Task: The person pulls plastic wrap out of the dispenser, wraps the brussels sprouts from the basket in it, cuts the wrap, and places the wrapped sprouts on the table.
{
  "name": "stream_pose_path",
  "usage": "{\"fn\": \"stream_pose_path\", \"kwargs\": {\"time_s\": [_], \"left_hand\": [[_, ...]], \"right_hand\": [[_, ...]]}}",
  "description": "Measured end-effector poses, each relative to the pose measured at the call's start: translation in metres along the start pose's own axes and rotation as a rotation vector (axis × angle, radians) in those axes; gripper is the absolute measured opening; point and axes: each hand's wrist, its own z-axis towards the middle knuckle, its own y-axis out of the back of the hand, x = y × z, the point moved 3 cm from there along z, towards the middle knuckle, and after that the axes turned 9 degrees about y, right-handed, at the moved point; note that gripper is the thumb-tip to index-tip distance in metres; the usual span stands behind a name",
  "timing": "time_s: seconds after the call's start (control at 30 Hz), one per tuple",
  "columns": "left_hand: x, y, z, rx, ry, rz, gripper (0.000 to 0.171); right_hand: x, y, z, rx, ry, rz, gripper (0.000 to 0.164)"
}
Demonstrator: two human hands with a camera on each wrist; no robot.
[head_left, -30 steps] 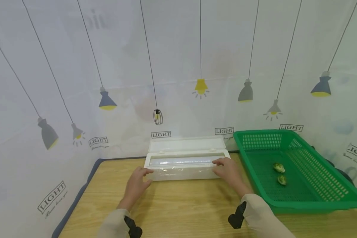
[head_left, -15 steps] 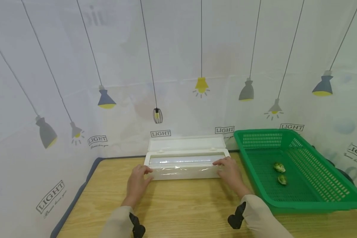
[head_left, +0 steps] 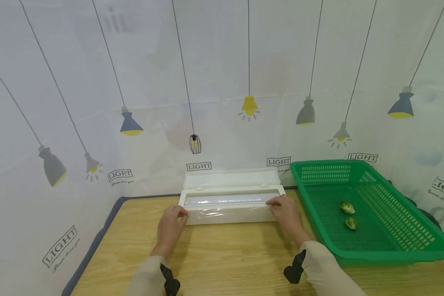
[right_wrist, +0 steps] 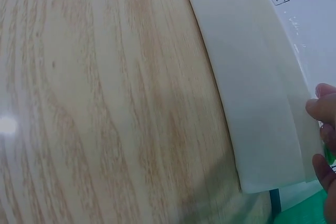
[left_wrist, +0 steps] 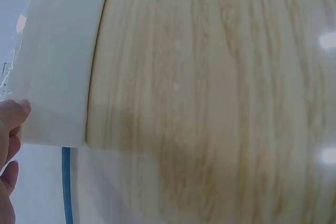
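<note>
Both arms (head_left: pixel 329 269) reach forward, the left hand (head_left: pixel 170 227) and right hand (head_left: pixel 286 214) well apart, fingers (left_wrist: pixel 14 111) bent.

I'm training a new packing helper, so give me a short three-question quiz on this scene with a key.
1. True or false: the lid of the white box stands open, showing a roll of film inside.
2. Choose one: the green basket holds (a) one, (b) two or (c) three small green vegetables.
3. Short answer: at which end of the white box is the left hand, and at which is the right hand?

Key: 1. True. 2. (b) two. 3. The left hand is at the left end; the right hand is near the right end, on the side towards the green basket.
</note>
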Motion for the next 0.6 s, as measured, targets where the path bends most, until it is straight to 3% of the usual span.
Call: {"fn": "stream_pose_path", "kwargs": {"time_s": [0.17,0.6], "left_hand": [[0.0002,0.0036,0.0019,0.054,-0.010,-0.036,0.011],[-0.0003,0.0079,0.0061,0.081,-0.009,-0.062,0.009]], "right_hand": [[0.0002,0.0022,0.0011,0.012,-0.008,0.014,0.009],[-0.0009,0.0046,0.0046,0.062,-0.077,0.030,0.008]]}}
